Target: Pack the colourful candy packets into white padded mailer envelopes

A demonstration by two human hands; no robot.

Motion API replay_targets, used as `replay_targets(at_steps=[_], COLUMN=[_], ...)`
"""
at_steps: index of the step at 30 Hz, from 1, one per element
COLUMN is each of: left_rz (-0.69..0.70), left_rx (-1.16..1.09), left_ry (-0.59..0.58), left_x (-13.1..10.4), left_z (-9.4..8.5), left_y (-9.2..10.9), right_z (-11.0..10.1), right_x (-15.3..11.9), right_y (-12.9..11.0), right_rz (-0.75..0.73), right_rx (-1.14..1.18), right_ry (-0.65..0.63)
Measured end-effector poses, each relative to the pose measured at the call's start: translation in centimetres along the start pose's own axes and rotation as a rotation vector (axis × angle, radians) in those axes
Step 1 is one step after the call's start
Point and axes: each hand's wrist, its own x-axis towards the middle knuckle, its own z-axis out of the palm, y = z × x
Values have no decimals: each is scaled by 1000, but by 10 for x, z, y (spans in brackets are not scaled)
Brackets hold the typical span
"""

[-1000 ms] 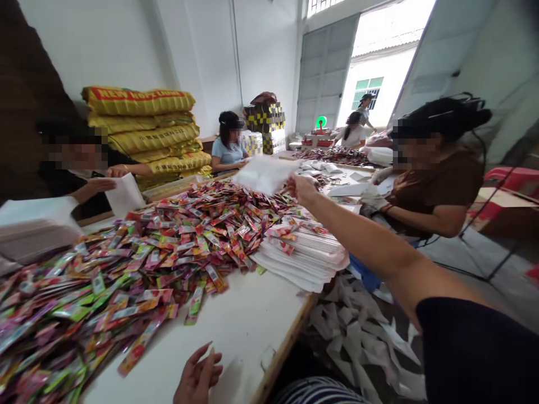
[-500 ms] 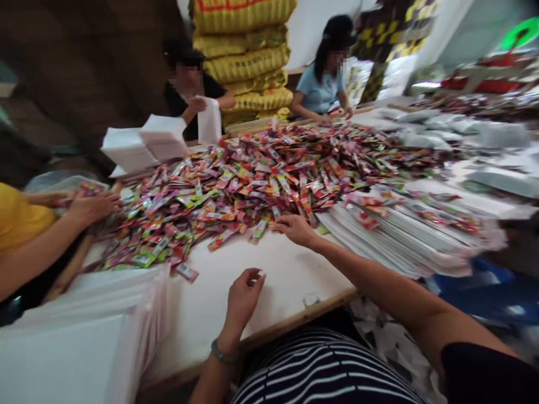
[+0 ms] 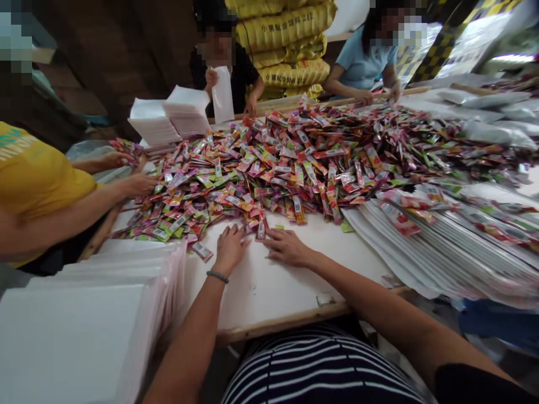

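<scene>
A large pile of small colourful packets covers the middle of the white table. My left hand rests at the pile's near edge, palm down, fingers stretched out and apart, with a bracelet on the wrist. Opposite it, my right hand lies low over the table with its fingers spread, holding nothing that I can see. Between the two hands a single packet juts out of the pile, close to the right fingertips. Another loose packet lies left of my left hand.
White padded envelopes are stacked at the near left. More envelopes, with packets on top, fan out at the right. Across the table, a person in black holds a white envelope. People in yellow and light blue also handle packets. Yellow sacks stand behind.
My left hand has moved forward to the pile's edge, its curled fingers now stretched out. My right hand has opened its fingers and shifted slightly. The camera view has turned left and down.
</scene>
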Motion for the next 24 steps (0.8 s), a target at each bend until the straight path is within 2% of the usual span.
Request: replay_targets(at_steps=[4,6,9,12,15,17,19,21,24], left_rz=[171,178,14,-242,-406,-451,-449,-441,-460], left_rx=[-26,-21,2,-91,-239,-277,-255,-222,-210], left_ry=[-57,-67,-103,-144,-86,-14,36,42,14], left_x=[-32,-42,-48,-46,-36,-25,-16,-10,-11], left_z=[4,-2,-16,-25,-27,-23,-17,-12,-11], left_y=[14,21,30,38,54,69,83,90,82], right_z=[-11,-15,-21,-30,-41,-46,-48,-47,-42], right_x=[-40,-51,-59,-59,-35,-5,28,55,68], right_y=[12,13,7,4,7,8,7,2,-2], right_rz=[-37,-13,53,258,526,613,653,665,631], right_rx=[105,115,112,173,244,240,221,174,102], right_ry=[-86,-70,-35,6,214,326,315,234,138])
